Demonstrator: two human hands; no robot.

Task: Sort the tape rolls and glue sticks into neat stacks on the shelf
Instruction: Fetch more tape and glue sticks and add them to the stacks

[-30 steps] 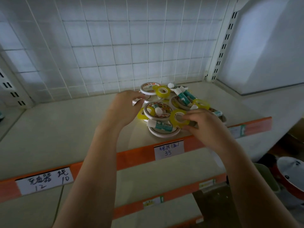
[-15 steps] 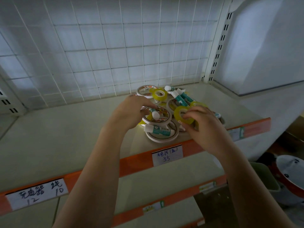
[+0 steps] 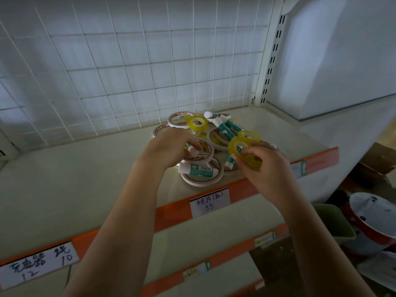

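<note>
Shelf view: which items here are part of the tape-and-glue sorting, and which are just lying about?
Part of the job:
- yellow tape roll, held by the right hand
- white tape rolls
- glue sticks, the left hand gripping one
- shelf

Just lying about:
- handwritten price labels
- red-rimmed white pot, lower right
- wire grid back panel

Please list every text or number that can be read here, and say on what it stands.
"35", under blurred handwriting: white price label on the orange shelf edge.
"12" and "10", under handwritten characters too unclear to quote: left price label.
Print on the glue sticks and white tape rolls: too small to read.
</note>
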